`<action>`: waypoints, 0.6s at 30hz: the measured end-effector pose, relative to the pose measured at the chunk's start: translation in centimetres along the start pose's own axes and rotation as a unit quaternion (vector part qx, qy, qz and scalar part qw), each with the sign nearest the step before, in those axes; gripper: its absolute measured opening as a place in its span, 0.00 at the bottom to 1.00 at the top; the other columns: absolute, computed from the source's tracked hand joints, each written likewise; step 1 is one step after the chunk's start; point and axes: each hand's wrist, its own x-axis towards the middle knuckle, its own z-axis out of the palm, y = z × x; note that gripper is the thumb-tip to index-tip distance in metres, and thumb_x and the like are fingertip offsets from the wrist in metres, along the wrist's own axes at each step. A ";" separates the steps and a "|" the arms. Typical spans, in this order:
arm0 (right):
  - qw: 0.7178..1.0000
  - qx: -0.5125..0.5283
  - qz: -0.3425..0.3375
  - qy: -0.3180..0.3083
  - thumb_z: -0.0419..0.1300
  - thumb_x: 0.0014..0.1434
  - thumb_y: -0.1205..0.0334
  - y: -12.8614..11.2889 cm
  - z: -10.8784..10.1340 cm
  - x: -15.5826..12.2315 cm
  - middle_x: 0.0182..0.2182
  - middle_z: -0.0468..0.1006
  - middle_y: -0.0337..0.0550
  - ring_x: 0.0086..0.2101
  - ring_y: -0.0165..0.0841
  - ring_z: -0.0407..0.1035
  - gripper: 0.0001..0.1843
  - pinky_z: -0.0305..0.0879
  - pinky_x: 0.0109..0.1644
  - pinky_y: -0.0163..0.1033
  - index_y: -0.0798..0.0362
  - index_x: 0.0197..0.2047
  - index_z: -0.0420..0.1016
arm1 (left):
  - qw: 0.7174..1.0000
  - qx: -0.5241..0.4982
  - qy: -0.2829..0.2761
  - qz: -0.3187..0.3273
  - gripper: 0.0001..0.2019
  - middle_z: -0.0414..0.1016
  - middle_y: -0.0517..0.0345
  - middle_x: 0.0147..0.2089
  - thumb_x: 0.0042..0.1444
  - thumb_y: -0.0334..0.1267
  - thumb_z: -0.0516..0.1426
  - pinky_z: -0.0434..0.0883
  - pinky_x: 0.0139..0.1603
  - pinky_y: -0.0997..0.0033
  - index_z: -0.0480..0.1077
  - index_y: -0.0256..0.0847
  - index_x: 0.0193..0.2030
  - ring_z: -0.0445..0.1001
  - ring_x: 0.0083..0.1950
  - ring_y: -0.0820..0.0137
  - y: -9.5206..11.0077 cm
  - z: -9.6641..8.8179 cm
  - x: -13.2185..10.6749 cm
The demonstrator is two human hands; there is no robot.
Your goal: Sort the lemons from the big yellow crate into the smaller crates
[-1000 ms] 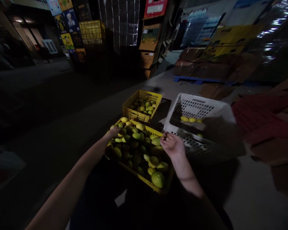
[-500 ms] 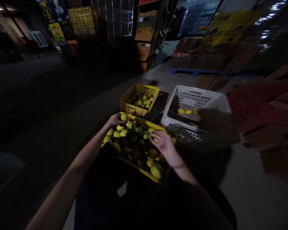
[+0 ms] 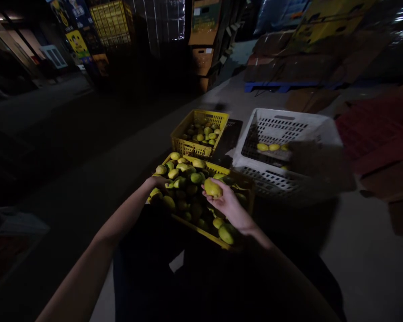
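Note:
A yellow lemon [image 3: 213, 188] rests in my right hand [image 3: 225, 199], palm turned up and fingers curled round it, above the near yellow crate [image 3: 201, 230]. At the crate's left side my left hand [image 3: 157, 182] reaches down among the fruit. Its fingers are partly hidden, beside a small yellow-green lemon [image 3: 169, 184], and I cannot make out whether it grips one. Yellow and green lemons fill this crate, the front ones in deep shadow. A larger green one [image 3: 227, 233] lies in its near right corner.
Behind stands a second yellow crate [image 3: 181, 145] with more lemons. To the right is a white crate [image 3: 245, 172] with a short row of yellow lemons [image 3: 274, 147] inside. Cardboard boxes [image 3: 202, 60], a blue pallet [image 3: 282, 86] and a red crate-like stack [image 3: 379, 134] stand farther off.
My left hand has left the lemon at the crate's far left corner and moved nearer and lower. My right hand has turned palm up, showing the lemon in it. The view has shifted slightly.

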 end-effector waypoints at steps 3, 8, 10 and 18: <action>0.999 0.025 -0.020 -0.005 0.69 0.52 0.63 -0.6 -0.7 0.4 0.29 0.80 0.44 0.26 0.34 0.75 0.10 0.70 0.20 0.32 0.51 0.36 0.74 | 0.998 0.028 -0.047 0.024 0.16 0.74 0.61 0.29 0.37 0.42 0.72 0.64 0.44 0.70 0.73 0.41 0.31 0.69 0.40 0.64 -1.1 1.8 -0.7; 0.998 0.016 0.006 0.057 0.66 0.54 0.64 -1.6 -0.3 0.0 0.27 0.79 0.41 0.25 0.33 0.74 0.07 0.70 0.18 0.32 0.49 0.35 0.71 | 0.985 0.136 -0.034 0.096 0.14 0.75 0.48 0.49 0.47 0.36 0.68 0.63 0.48 0.63 0.77 0.40 0.42 0.70 0.50 0.55 -0.7 6.1 -2.0; 0.997 0.021 0.009 0.071 0.65 0.55 0.64 -1.9 0.5 -0.4 0.27 0.78 0.42 0.25 0.33 0.73 0.06 0.69 0.18 0.31 0.50 0.35 0.70 | 0.982 0.170 -0.027 0.072 0.09 0.73 0.44 0.54 0.53 0.33 0.64 0.63 0.50 0.59 0.77 0.39 0.42 0.70 0.52 0.52 -0.2 7.6 -2.0; 0.994 0.047 0.016 0.102 0.61 0.57 0.64 -2.6 2.0 -2.0 0.25 0.75 0.41 0.25 0.33 0.71 0.03 0.68 0.18 0.31 0.49 0.34 0.69 | 0.990 0.106 -0.014 0.095 0.06 0.78 0.45 0.42 0.56 0.34 0.60 0.66 0.48 0.58 0.79 0.37 0.37 0.75 0.45 0.54 0.2 7.8 -0.6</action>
